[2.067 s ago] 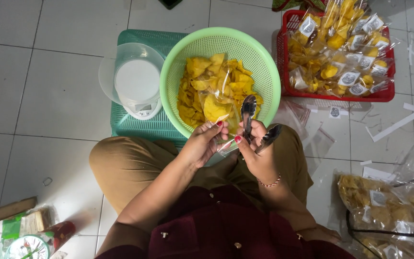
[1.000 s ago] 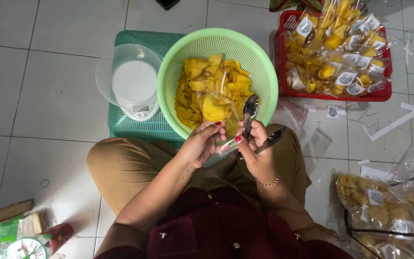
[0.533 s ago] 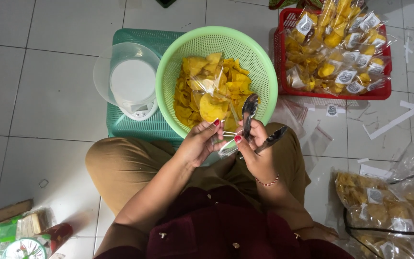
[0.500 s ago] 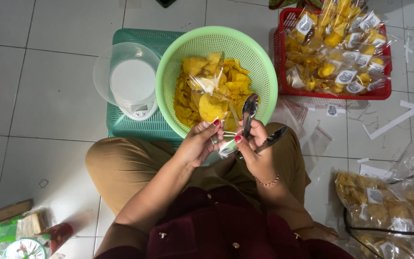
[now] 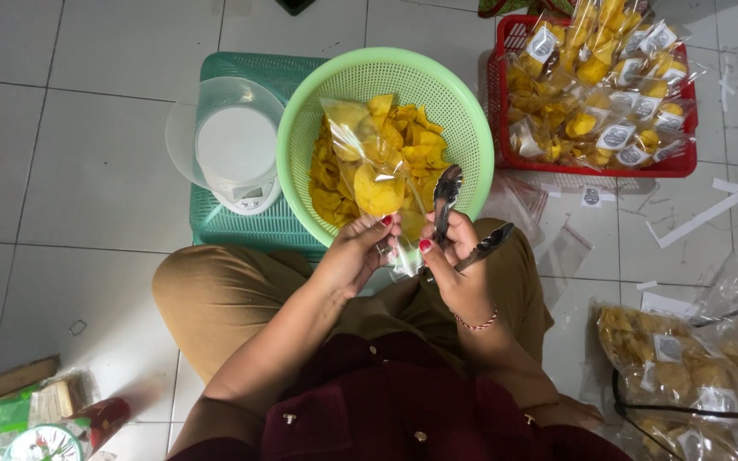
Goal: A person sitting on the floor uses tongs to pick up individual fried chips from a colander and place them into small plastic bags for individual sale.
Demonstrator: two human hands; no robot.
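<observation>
We hold a clear bag [image 5: 375, 162] of yellow chips over the near rim of the green basket [image 5: 463, 128]. Our left hand [image 5: 359, 256] pinches the bag's near end between thumb and fingertips, the hand closed on the film. Our right hand [image 5: 453, 265] pinches the same end from the right side and also grips metal tongs [image 5: 463, 218], whose two arms splay up and to the right — so that hand is closed on both.

The bag looks light, and we judge its film soft, crinkly and rather slippery; the chips inside seem brittle and would crack under a squeeze. The safe hold is the bare film at the near end, clear of the chips, where both hands already pinch it. Whether that end is the open mouth we cannot tell.

The bag's long axis runs near to far, leaning a little left; its filled end points away from us and lies on the loose chips in the basket.

A scale [image 5: 237, 158] sits just left of the basket, and a red crate [image 5: 685, 166] of filled bags lies to the far right.
</observation>
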